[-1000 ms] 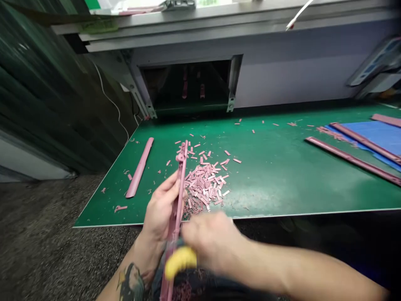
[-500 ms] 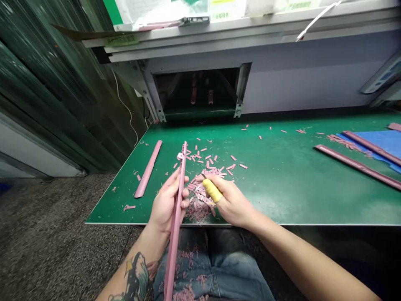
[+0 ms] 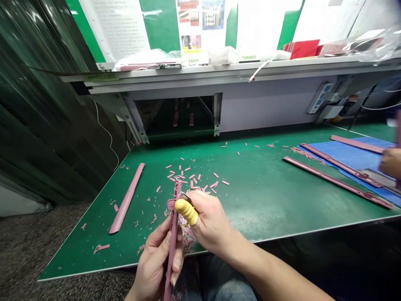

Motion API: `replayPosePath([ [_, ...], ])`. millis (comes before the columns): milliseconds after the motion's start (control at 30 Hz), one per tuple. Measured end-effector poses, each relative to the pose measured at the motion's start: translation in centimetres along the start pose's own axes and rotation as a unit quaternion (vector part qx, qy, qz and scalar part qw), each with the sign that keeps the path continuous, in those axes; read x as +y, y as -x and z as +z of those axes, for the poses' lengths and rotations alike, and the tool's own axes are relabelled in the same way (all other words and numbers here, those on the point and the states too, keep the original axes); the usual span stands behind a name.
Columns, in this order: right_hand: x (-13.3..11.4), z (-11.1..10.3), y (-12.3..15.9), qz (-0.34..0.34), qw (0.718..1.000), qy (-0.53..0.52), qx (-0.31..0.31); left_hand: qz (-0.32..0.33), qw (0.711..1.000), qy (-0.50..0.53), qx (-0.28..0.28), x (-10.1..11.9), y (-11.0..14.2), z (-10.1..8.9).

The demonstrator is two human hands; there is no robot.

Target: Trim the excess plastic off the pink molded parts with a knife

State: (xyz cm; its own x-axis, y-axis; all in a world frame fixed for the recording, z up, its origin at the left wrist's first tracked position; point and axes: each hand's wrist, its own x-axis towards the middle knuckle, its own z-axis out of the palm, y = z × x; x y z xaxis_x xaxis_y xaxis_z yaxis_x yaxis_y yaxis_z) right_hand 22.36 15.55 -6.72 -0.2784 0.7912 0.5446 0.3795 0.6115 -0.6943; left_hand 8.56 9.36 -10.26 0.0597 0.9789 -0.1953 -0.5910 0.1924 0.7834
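Wrapped around a long pink plastic strip (image 3: 173,234), my left hand (image 3: 156,255) holds it upright and slightly tilted over the table's front edge. The strip's ribbed inner side and a small side tab show near its upper end. My right hand (image 3: 209,217), a yellow finger cot (image 3: 187,211) on its thumb, is closed on a small trimming knife (image 3: 186,195). The knife's curved blade lies against or very near the strip beside the tab; its handle is hidden in my fist. Pink plastic scraps (image 3: 188,238) are piled beneath my hands.
Another pink strip (image 3: 128,196) lies to the left on the green table (image 3: 250,200). More strips (image 3: 332,179) lie at the right, some on a blue sheet (image 3: 354,154). Another person's hand (image 3: 390,163) is at the right edge. A chute opening (image 3: 181,115) sits behind.
The view has tilted up and turned right. My right hand has brought the knife up to the strip's upper end. The strip has been turned so its ribbed side shows.
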Motion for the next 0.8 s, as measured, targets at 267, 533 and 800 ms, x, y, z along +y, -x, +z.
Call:
replayPosePath([
  [267,-0.4,0.1,0.5,-0.02,0.999,0.032,0.002,0.006,0.999,-0.041,0.019,0.1,0.5,0.1],
  [533,-0.2,-0.8,0.3,-0.007,0.992,0.127,-0.019,0.03,0.995,-0.055,0.074,0.8,0.7,0.7],
  [800,0.2,-1.0,0.3,-0.029,0.984,0.17,-0.046,0.03,0.993,-0.076,0.081,1.2,0.8,1.1],
])
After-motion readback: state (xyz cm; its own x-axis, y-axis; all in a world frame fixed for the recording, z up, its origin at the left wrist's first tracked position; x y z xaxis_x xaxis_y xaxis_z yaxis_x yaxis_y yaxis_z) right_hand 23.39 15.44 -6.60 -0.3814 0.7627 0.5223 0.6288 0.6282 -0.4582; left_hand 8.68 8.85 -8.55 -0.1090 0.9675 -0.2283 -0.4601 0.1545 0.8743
